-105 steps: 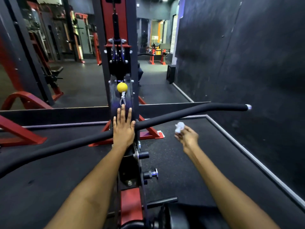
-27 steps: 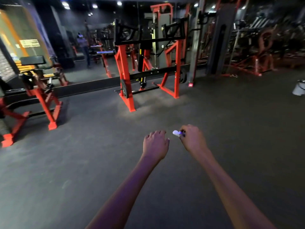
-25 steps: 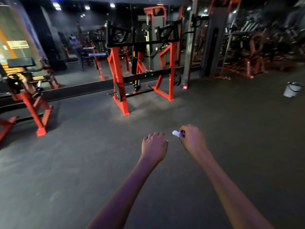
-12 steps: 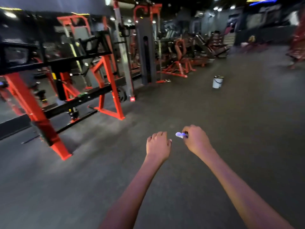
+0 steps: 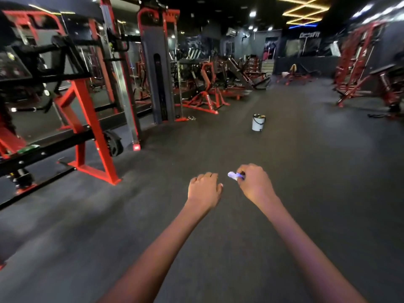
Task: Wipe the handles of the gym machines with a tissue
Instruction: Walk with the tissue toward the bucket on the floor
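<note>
The tissue point(image 5: 234, 176) is a small crumpled wad, white with a bluish cast under the lights; its long axis runs roughly sideways, the free end poking out toward the person's left, toward the other hand; too small and blurred to make out folds. It sits out in front of the person, above the bare floor point(image 5: 306, 182), pinched in the curled fingers of the right hand point(image 5: 254, 182); only the leftward end shows, the rest hidden inside the grip. The left hand point(image 5: 204, 189) hangs just beside it, back upward, fingers loosely curled and holding nothing; the two hands are near but not touching.

On the left stands a red-and-black rack machine point(image 5: 72, 110), its angled red foot reaching onto the floor near the left forearm's side; past it rises a tall grey weight-stack tower point(image 5: 158, 68) framed in red; beyond that a row of red machines point(image 5: 205, 88) runs along the left wall. Ahead and slightly right, a white bucket point(image 5: 258, 122) stands alone on the floor, well apart from everything. More red frames point(image 5: 360, 68) crowd the far right edge. Between the left row and the right frames the dark floor runs wide and open, straight ahead past the bucket.
</note>
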A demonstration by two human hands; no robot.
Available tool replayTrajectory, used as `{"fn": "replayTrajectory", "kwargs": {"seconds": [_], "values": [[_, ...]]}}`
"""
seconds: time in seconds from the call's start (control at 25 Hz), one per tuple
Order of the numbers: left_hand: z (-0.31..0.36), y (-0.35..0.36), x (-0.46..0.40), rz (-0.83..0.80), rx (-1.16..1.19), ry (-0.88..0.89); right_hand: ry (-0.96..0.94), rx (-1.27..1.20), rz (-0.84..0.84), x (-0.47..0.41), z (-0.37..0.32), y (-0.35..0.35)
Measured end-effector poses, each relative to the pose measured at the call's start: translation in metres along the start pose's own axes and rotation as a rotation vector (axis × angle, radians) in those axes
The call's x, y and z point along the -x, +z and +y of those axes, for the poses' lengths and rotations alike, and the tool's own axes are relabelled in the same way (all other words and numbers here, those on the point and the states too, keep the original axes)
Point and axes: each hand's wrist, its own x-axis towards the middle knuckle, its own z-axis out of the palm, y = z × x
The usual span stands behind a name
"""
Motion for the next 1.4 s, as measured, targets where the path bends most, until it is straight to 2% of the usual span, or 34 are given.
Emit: {"fn": "replayTrajectory", "kwargs": {"seconds": [0.44,0.64,0.88,1.04,1.4], "values": [[0.038,0.077,-0.418,0.008,0.060,0.080,0.064,-0.062,0.025,-0.382,0.134,0.071],[0.074,0.103,-0.629,-0.003,0.102,0.128,0.114,-0.006,-0.003,-0.571,0.218,0.083],[0.115,0.160,-0.834,-0.052,0.123,0.167,0.214,-0.028,0.025,-0.757,0.328,0.119],[0.147,0.200,-0.999,-0.022,0.141,0.161,0.195,-0.043,0.024,-0.905,0.407,0.154],[0.205,0.260,-1.330,-0.004,0.138,0.133,0.204,-0.067,0.045,-1.221,0.536,0.185]]}}
